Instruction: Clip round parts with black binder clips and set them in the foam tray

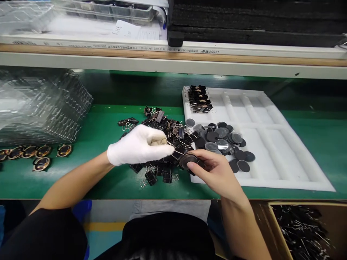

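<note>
My left hand [141, 146], in a white glove, is closed with thumb and fingers around the wire handle of a black binder clip [178, 148]. Just to its right, my bare right hand [214, 169] pinches a round dark disc [187, 160] between thumb and fingers; whether more discs are stacked in that grip I cannot tell. Beneath and behind both hands spreads a heap of black binder clips [158, 169]. Loose dark and clear round discs [222, 133] lie beside my right hand, over the left part of a white foam tray [287, 144].
Clips stand in a row [199, 98] at the tray's back left corner. Stacked clear plastic trays [46, 108] and round tortoiseshell-patterned pieces [42, 163] are at left. A shelf edge [108, 59] crosses above. A cardboard box [333, 224] of clips sits low at right.
</note>
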Tool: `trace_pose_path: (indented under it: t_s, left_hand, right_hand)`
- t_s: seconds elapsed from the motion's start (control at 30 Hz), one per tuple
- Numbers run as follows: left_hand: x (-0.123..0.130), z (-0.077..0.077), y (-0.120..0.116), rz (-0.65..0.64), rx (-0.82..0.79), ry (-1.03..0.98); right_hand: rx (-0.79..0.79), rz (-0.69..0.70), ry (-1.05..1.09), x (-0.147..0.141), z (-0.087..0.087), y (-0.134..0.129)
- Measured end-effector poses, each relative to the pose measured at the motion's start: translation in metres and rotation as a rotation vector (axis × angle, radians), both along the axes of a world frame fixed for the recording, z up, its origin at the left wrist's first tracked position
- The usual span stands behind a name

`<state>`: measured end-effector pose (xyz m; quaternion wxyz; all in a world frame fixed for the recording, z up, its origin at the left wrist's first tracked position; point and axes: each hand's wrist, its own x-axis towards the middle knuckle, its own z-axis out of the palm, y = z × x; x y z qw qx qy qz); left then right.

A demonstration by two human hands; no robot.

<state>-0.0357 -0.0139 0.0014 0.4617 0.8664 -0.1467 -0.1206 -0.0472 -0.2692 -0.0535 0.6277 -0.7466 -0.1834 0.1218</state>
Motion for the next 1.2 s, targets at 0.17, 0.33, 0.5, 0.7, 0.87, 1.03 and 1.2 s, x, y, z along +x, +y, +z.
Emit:
trace_pose_path:
  t_s: [0.17,0.33,0.5,0.7,0.87,1.03,1.2]
  left_hand:
    - [-0.003,-0.005,-0.005,-0.047,-0.028,0.026]
    - [-0.006,-0.009,-0.007,-0.051,-0.004,0.016]
    - [-0.003,-0.006,0.000,-0.135,0.064,0.111]
    - [-0.003,0.006,-0.016,-0.260,-0.018,0.457]
    - [0.027,0.012,-0.048,-0.198,0.137,0.155]
    - [0.119,-0.007,-0.077,0.060,0.309,-0.313]
    - [0.180,-0.032,-0.098,-0.004,0.659,-0.335]
  right_hand:
    - [-0.039,0.021,-0.036,0.003,0.000,0.000]
    - [-0.053,-0.008,-0.063,0.000,-0.002,0.002]
    - [-0.129,-0.022,-0.177,-0.004,0.001,0.002]
    - [-0.391,-0.099,-1.030,-0.009,0.000,-0.013]
    - [-0.436,-0.533,-1.249,-0.019,-0.030,-0.023]
    - [-0.346,-0.452,-1.120,-0.028,-0.072,-0.018]
    - [-0.402,-0.344,-1.088,-0.027,-0.086,-0.015]
